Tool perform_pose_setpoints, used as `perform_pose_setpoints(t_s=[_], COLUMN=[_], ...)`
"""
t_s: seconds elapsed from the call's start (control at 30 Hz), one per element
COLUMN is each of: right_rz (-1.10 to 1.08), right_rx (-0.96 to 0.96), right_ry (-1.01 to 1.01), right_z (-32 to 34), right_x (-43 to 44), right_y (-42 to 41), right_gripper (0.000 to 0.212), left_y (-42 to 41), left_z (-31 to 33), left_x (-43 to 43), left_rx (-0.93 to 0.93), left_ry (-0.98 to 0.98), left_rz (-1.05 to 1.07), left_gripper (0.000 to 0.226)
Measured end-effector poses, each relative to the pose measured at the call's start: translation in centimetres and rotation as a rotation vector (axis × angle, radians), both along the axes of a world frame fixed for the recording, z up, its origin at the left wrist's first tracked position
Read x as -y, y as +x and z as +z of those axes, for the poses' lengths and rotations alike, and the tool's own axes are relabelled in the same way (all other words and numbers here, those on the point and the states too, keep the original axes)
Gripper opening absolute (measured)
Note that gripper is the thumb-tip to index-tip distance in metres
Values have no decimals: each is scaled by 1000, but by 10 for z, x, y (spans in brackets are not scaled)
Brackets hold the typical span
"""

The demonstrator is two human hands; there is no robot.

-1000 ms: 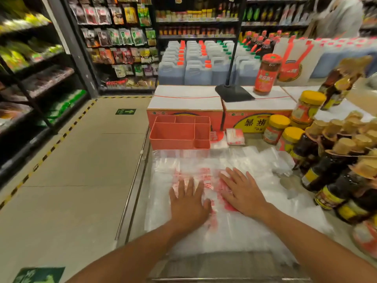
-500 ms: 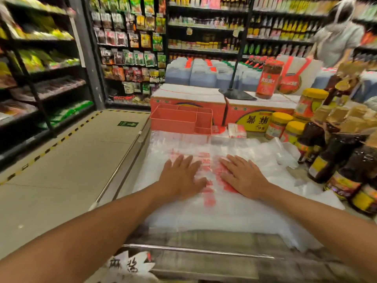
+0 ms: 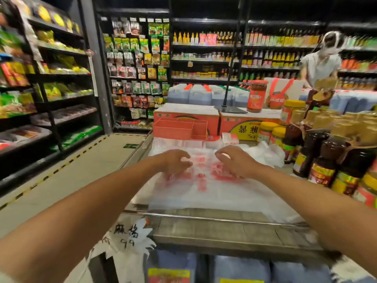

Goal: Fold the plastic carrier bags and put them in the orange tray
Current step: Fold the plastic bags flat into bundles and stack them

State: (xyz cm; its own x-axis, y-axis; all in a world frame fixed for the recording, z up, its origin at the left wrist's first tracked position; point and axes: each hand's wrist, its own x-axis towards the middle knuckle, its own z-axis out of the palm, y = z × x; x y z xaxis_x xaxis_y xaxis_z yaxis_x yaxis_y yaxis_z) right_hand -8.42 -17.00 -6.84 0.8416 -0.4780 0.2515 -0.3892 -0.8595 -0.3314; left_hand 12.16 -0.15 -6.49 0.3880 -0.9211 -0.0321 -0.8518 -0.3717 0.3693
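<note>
1. The plastic bag (image 3: 204,193) is clear-white with red print. It lies spread flat on the metal counter (image 3: 204,227) in front of the person.
2. The left hand (image 3: 176,162) is over the far left part of the red print. Its fingers are bent like a claw, with the tips down at the plastic. The picture is blurred here, so I cannot tell if the hand grasps the bag or only touches it.
3. The right hand (image 3: 234,162) is over the far right part of the print, near the left hand but apart from it. Its fingers are also bent, and I cannot tell whether they pinch the plastic.
4. The orange tray (image 3: 173,129) stands at the far end of the counter, just behind the far edge of the bag and against the orange cartons (image 3: 204,117). It has one long compartment and smaller ones on its right side.
5. A heap of crumpled bags (image 3: 265,154) lies to the right of the spread bag. A small white and red packet (image 3: 229,137) lies just to the right of the tray.
6. Dark sauce bottles (image 3: 326,160) stand close together along the right edge of the counter. Jars with yellow lids (image 3: 269,129) stand behind them.
7. A red jar (image 3: 257,96) stands upright on top of the cartons.
8. A handwritten paper sign (image 3: 130,235) hangs at the near left corner of the counter.
9. Behind are shop shelves (image 3: 51,78), and another person in a light top (image 3: 320,66) stands at the far right.
</note>
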Motion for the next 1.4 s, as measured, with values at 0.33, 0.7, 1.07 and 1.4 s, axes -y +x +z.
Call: perform_pose_setpoints(t_s=[0.33, 0.7, 1.07, 1.4], right_rz=[126, 30, 104, 186], right_rx=[-32, -389, -665, -478], right_ry=[7, 39, 69, 42], right_z=[20, -33, 9, 9], right_x=[-56, -45, -45, -2], right_y=[-40, -46, -40, -17], right_gripper=[27, 68, 95, 63], left_y=[-43, -51, -45, -27], left_z=[5, -25, -7, 3], left_x=[-36, -41, -32, -9], left_rx=[175, 25, 1, 72], left_ry=[-66, -10, 154, 204], left_rz=[-30, -120, -249, -235], left_gripper=[41, 44, 41, 101])
